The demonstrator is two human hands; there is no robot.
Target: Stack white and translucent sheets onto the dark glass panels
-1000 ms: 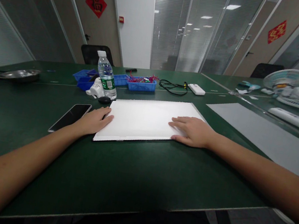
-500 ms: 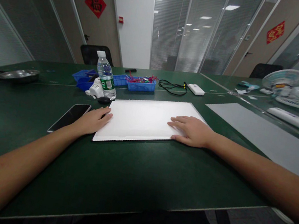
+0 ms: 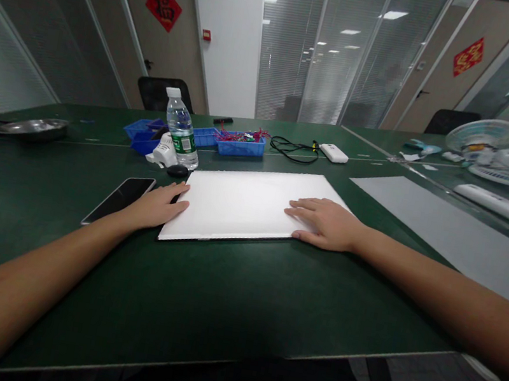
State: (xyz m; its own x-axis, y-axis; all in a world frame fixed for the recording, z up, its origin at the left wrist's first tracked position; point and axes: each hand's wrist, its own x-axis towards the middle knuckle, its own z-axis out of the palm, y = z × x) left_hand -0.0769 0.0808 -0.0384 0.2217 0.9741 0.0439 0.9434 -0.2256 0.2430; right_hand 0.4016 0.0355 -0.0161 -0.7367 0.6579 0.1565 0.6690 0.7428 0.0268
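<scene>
Little is shifting since a second ago: the left hand [image 3: 155,208] is drawing its fingertips slightly back toward the left edge of the white panel [image 3: 247,205], while the right hand [image 3: 326,223] is staying where it was. Both hands are lying open, palms down, gripping nothing; the left is touching the panel's near left edge, and the right is resting flat on its near right corner. Between the two hands, the panel is lying flat on the green table [image 3: 217,300]. It is looking thin, stiff and fairly light, with a smooth face that is probably slippery and easily marked or cracked, so the two short edges under the hands are seeming the safest places to hold it. Just outside the left hand a dark phone [image 3: 118,199] is lying face up. Beyond the left fingertips a capped water bottle [image 3: 181,129] is standing upright, and past it a blue tray [image 3: 237,144] is holding a tangle of small red and pink pieces; the blue bins [image 3: 145,134] beside the bottle are hiding their contents
</scene>
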